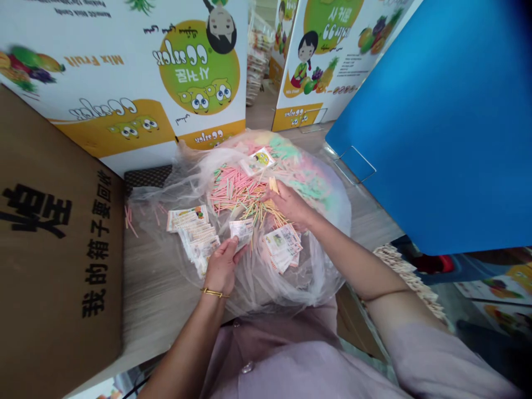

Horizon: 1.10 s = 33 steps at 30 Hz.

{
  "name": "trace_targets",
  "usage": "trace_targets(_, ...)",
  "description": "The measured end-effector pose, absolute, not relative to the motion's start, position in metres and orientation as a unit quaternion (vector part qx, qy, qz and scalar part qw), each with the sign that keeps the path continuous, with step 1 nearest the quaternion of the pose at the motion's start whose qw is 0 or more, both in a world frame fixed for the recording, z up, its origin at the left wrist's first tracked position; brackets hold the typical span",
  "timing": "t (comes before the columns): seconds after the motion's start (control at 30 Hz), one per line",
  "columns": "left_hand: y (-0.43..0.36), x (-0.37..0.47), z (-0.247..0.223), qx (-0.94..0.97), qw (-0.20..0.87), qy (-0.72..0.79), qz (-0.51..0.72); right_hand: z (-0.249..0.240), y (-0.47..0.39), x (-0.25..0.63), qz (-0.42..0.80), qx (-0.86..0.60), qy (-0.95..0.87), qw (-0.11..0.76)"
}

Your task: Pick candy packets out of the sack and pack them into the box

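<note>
Pink, green and yellow sticks (233,191) lie heaped in a plastic bag (338,213) on the table (153,288). The right hand (288,205) grips a few yellow ones; the left hand (222,266) pinches a single packet (241,228). Squeezed too hard, thin sticks might snap — and the slack bag could shift, sliding the overlapping packets (193,233) apart.

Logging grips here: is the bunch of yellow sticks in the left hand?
No, the left hand pinches a printed packet; the yellow bunch is in the right hand.
</note>
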State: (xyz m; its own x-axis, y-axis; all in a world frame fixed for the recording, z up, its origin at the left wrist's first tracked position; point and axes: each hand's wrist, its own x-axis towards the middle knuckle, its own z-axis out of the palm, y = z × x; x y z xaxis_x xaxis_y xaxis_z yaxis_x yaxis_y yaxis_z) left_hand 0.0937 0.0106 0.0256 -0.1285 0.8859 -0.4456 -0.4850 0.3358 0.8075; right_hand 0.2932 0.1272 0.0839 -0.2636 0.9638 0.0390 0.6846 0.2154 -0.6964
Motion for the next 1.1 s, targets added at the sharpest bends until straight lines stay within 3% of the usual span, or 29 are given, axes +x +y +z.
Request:
trace_targets(0.1,0.012,0.093,0.028,0.194,0.626,0.516,0.551,0.083,0.122,0.288,0.434,-0.483,-0.690,0.319)
trace_targets(0.23,0.014,0.093,0.028,0.193,0.618,0.518,0.558,0.080,0.114,0.277,0.550,-0.425,-0.643,0.322)
trace_targets(0.4,0.017,0.093,0.027,0.168,0.611,0.519,0.573,0.092,0.090,0.261,0.388,-0.480,-0.725,0.305)
trace_targets(0.63,0.015,0.093,0.028,0.199,0.610,0.520,0.564,0.080,0.078,0.248,0.258,-0.488,-0.829,0.090)
trace_targets(0.7,0.013,0.093,0.027,0.192,0.612,0.513,0.570,0.075,0.083,0.250,0.288,-0.475,-0.823,0.118)
trace_targets(0.9,0.013,0.090,0.024,0.176,0.608,0.512,0.581,0.087,0.097,0.253,0.548,-0.414,-0.638,0.348)
trace_targets(1.0,0.014,0.091,0.025,0.187,0.615,0.511,0.570,0.095,0.099,0.247,0.552,-0.399,-0.612,0.403)
trace_targets(1.1,0.013,0.093,0.028,0.192,0.619,0.510,0.565,0.097,0.098,0.239,0.518,-0.419,-0.633,0.394)
